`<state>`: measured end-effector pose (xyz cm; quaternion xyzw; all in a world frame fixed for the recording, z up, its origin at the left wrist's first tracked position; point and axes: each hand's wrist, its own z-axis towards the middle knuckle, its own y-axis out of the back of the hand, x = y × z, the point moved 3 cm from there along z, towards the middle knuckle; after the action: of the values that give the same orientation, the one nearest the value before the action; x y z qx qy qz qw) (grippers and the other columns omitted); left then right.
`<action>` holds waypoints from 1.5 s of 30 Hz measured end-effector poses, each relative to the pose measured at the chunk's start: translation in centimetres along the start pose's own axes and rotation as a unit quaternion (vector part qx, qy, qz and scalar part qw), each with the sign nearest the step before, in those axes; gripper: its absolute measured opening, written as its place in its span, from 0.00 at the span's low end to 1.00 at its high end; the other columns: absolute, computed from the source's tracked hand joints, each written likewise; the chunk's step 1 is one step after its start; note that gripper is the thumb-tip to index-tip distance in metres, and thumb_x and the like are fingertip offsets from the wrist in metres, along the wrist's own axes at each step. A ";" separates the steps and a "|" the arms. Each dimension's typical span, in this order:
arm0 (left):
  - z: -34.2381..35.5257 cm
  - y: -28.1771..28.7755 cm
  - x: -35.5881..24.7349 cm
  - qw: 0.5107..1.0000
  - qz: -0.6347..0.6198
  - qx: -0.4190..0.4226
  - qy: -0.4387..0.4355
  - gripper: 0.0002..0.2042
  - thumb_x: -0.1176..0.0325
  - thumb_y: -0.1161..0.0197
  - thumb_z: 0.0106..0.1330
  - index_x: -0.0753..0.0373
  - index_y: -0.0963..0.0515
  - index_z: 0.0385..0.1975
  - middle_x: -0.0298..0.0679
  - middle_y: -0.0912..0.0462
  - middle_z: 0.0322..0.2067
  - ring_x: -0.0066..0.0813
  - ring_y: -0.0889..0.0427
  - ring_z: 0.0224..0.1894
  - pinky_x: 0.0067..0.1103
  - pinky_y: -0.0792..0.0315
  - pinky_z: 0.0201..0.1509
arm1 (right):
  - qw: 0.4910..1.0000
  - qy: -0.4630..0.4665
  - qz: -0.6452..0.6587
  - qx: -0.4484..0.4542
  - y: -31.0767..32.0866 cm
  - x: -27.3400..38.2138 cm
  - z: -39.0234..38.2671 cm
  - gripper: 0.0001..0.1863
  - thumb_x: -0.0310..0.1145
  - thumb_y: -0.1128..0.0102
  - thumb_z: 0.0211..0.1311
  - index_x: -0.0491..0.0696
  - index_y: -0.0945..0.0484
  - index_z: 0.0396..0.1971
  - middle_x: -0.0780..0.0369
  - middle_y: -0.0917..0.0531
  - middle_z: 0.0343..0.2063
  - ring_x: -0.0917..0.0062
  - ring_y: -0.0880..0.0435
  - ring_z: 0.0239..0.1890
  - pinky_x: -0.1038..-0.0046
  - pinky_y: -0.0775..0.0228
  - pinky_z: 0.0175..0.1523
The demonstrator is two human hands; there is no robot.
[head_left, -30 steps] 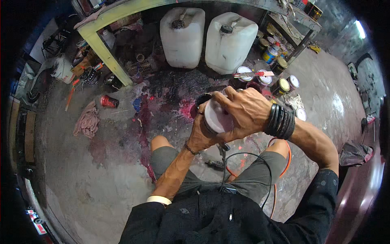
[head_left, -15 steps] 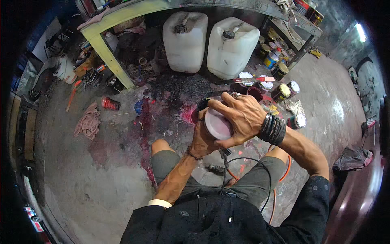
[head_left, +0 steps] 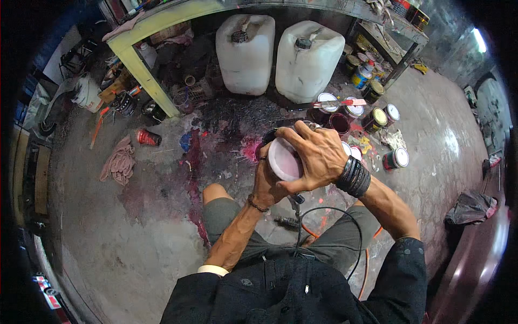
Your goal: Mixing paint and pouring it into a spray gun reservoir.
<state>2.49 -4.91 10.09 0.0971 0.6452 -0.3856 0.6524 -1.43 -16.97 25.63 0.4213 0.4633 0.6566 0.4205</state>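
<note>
My left hand [head_left: 265, 181] is wrapped round the lower side of a round cup with a pale pinkish lid [head_left: 284, 160], held above my knees. From above, my right hand [head_left: 315, 156] grips the same lid, fingers over its far edge and thumb at the near edge. A dark round shape [head_left: 268, 136] shows just beyond my left fingers; the hands hide most of it. Below the hands hangs a hose fitting [head_left: 296, 199], joined to a thin black hose [head_left: 353, 224]. What it connects to is hidden behind my hands.
Several paint cans [head_left: 376, 120] stand ahead to the right, a red-smeared stick [head_left: 350, 102] across some tops. Two white jerrycans [head_left: 245, 56] sit under a bench with a yellowish leg [head_left: 143, 73]. A red cup [head_left: 148, 137] and a pink rag [head_left: 118, 162] lie left. An orange hose [head_left: 367, 264] runs nearby.
The lidded cup has shifted slightly left and tilted a little. My right forearm has swung inward, uncovering white can lids beside my wrist. Both hands keep their hold.
</note>
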 end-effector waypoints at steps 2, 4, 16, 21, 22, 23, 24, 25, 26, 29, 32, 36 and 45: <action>0.3 0.0 0.3 0.986 -0.138 -0.011 0.090 0.52 0.60 0.16 0.43 0.64 0.45 0.67 0.45 0.30 0.60 0.34 0.27 0.62 0.33 0.29 0.65 | 0.999 0.007 0.014 -0.036 0.0 0.1 -0.2 0.51 0.71 0.29 0.32 0.48 0.26 0.54 0.55 0.25 0.34 0.58 0.19 0.28 0.60 0.29 0.35; 0.1 0.3 -1.1 0.998 0.019 0.005 -0.065 0.54 0.58 0.16 0.42 0.64 0.45 0.67 0.46 0.31 0.60 0.37 0.27 0.62 0.34 0.29 0.65 | 0.996 0.010 0.038 -0.075 -0.4 -0.5 -0.7 0.50 0.70 0.31 0.39 0.52 0.29 0.59 0.55 0.26 0.37 0.56 0.21 0.35 0.59 0.31 0.45; 0.6 2.8 -7.9 0.950 0.261 -0.011 -0.174 0.37 0.74 0.18 0.45 0.69 0.30 0.58 0.41 0.19 0.51 0.29 0.19 0.52 0.26 0.23 0.57 | 0.754 -0.150 0.633 0.089 -17.4 0.2 -9.2 0.44 0.29 0.28 0.56 0.47 0.41 0.71 0.56 0.27 0.63 0.69 0.29 0.66 0.66 0.33 0.65; -0.3 0.7 -11.3 0.922 0.306 -0.085 -0.221 0.49 0.64 0.14 0.41 0.67 0.40 0.63 0.48 0.27 0.59 0.37 0.28 0.63 0.35 0.34 0.69 | 0.739 -0.244 0.613 0.135 -19.2 1.9 -6.3 0.15 0.33 0.37 0.67 0.43 0.24 0.49 0.62 0.15 0.26 0.78 0.15 0.30 0.72 0.26 0.34; -0.4 0.6 -12.1 0.916 0.341 -0.083 -0.193 0.53 0.61 0.14 0.41 0.68 0.43 0.65 0.51 0.29 0.60 0.40 0.28 0.63 0.35 0.33 0.68 | 0.776 -0.193 0.583 0.147 -19.0 1.9 -5.4 0.12 0.35 0.37 0.67 0.42 0.22 0.42 0.63 0.19 0.23 0.78 0.19 0.24 0.72 0.28 0.29; -0.6 0.5 -12.9 0.913 0.345 -0.091 -0.197 0.53 0.61 0.14 0.41 0.68 0.43 0.65 0.51 0.29 0.60 0.40 0.28 0.63 0.35 0.33 0.68 | 0.778 -0.190 0.580 0.148 -18.8 2.0 -5.1 0.12 0.35 0.37 0.67 0.42 0.22 0.42 0.63 0.19 0.23 0.78 0.19 0.24 0.72 0.28 0.29; -1.0 0.4 -13.5 0.913 0.340 -0.114 -0.192 0.54 0.60 0.14 0.42 0.69 0.45 0.67 0.52 0.30 0.61 0.41 0.29 0.64 0.36 0.34 0.68 | 0.832 -0.111 0.539 0.062 -17.9 2.1 -4.7 0.12 0.36 0.37 0.67 0.42 0.21 0.40 0.63 0.20 0.23 0.77 0.20 0.23 0.72 0.28 0.29; -1.4 0.5 -14.0 0.914 0.336 -0.136 -0.184 0.56 0.59 0.14 0.42 0.69 0.47 0.68 0.53 0.31 0.62 0.43 0.29 0.65 0.36 0.34 0.68 | 0.858 -0.063 0.509 0.021 -17.3 2.4 -4.4 0.12 0.35 0.38 0.67 0.42 0.22 0.42 0.63 0.20 0.24 0.78 0.21 0.22 0.73 0.28 0.28; -2.1 0.5 -14.5 0.905 0.343 -0.134 -0.212 0.58 0.58 0.14 0.43 0.71 0.49 0.69 0.57 0.35 0.64 0.45 0.33 0.67 0.38 0.38 0.71 | 0.869 -0.065 0.490 0.018 -16.9 2.6 -4.1 0.13 0.35 0.39 0.68 0.42 0.23 0.45 0.63 0.20 0.25 0.79 0.22 0.22 0.73 0.29 0.27; -5.8 0.0 -14.4 0.823 0.370 -0.227 -0.366 0.47 0.65 0.25 0.55 0.72 0.50 0.69 0.62 0.41 0.66 0.54 0.42 0.71 0.42 0.47 0.75 | 0.807 -0.038 0.588 -0.042 -14.2 3.1 -2.5 0.17 0.34 0.41 0.70 0.41 0.27 0.52 0.63 0.20 0.28 0.82 0.25 0.19 0.76 0.31 0.24; -10.2 -1.0 -12.1 0.806 0.357 -0.231 -0.411 0.33 0.71 0.33 0.59 0.71 0.42 0.63 0.53 0.33 0.57 0.43 0.30 0.59 0.37 0.36 0.66 | 0.688 -0.119 0.716 0.029 -10.0 3.3 -1.2 0.25 0.36 0.41 0.70 0.40 0.34 0.61 0.60 0.16 0.29 0.85 0.29 0.14 0.80 0.35 0.18; -9.9 -0.5 -7.8 0.949 0.211 -0.195 -0.132 0.22 0.71 0.37 0.67 0.68 0.34 0.58 0.44 0.26 0.49 0.34 0.25 0.52 0.30 0.30 0.58 | 0.700 -0.133 0.698 0.072 -4.0 3.8 0.6 0.21 0.38 0.40 0.70 0.41 0.27 0.56 0.62 0.16 0.26 0.85 0.28 0.12 0.80 0.38 0.16; -9.2 -1.3 -7.3 0.980 0.126 -0.091 -0.122 0.17 0.75 0.40 0.69 0.68 0.30 0.55 0.42 0.20 0.46 0.30 0.21 0.52 0.30 0.29 0.59 | 0.768 0.001 0.640 -0.027 -0.7 5.9 2.7 0.23 0.40 0.38 0.69 0.40 0.25 0.56 0.66 0.19 0.26 0.88 0.24 0.26 0.80 0.30 0.30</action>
<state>-4.43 2.67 15.90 0.0703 0.5758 -0.2489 0.7756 -0.51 -10.57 26.48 0.6077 0.0687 0.7865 -0.0865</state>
